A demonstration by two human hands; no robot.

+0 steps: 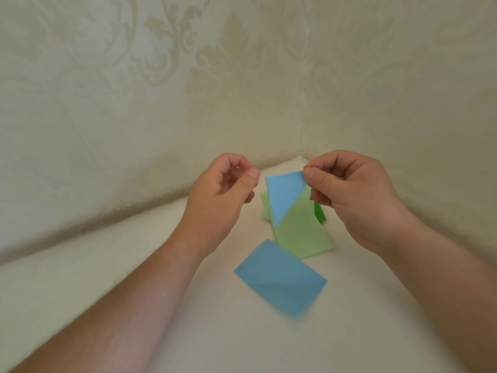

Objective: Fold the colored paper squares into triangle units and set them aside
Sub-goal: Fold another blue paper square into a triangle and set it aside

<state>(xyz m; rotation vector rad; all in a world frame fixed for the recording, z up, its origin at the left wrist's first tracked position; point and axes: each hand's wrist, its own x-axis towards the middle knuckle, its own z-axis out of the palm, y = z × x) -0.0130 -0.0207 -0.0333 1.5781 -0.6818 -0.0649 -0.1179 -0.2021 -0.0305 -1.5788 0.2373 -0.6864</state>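
1. Right hand (349, 195) was raised above the surface, thumb and forefinger pinching the top right corner of a light blue folded triangle (283, 196); other fingers curled under.
2. The triangle hung point-down from that pinch, at about 9 o'clock from the right hand, between the two hands.
3. Left hand (223, 195) was also raised, at 9 o'clock from the triangle, fingers curled with thumb tip against forefinger; nothing seen in it, not touching the triangle.
4. Light green paper sheets (301, 232) lay flat on the cream table surface (80, 292), directly under and at 6 o'clock from the triangle; several stacked and slightly fanned, count unclear.
5. A dark green paper piece (318, 212) showed at the stack's 3 o'clock edge, partly hidden behind the right hand's fingers; shape unclear.
6. A blue paper rectangle (279, 278) lay flat at 6 o'clock from the green stack, rotated diagonally, its upper corner just beside the stack; a diagonal crease was visible, near edge blurred.
7. Patterned cream wallpaper (161, 76) met in a corner at 12 o'clock behind the hands.
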